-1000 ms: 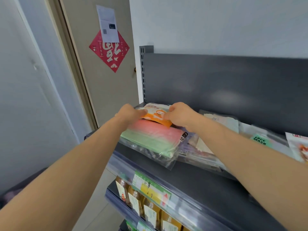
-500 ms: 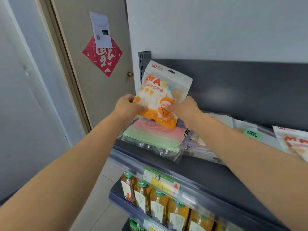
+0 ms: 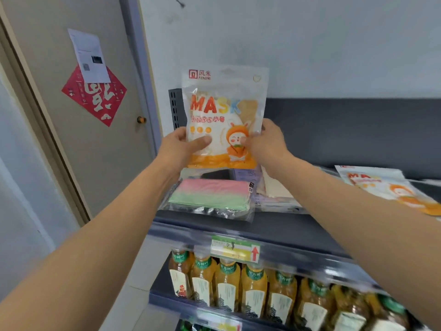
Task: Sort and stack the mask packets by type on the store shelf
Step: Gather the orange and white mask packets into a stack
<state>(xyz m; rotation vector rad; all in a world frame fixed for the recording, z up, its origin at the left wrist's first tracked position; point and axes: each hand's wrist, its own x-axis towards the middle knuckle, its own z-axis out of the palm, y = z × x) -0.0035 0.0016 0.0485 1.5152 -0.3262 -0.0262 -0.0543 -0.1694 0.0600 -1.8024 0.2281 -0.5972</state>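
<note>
Orange-and-white glossy plastic mask packet (image 3: 224, 118) held upright above the dark grey metal shelf (image 3: 305, 226), left hand (image 3: 177, 149) and right hand (image 3: 267, 144) each pinching a lower side: sorting's on, and it likely belongs on the matching flat packet (image 3: 386, 187) far right.

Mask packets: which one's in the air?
The orange bunny packet, gripped by left hand and right hand; its twin and the pink-green packet lie on the shelf.
</note>
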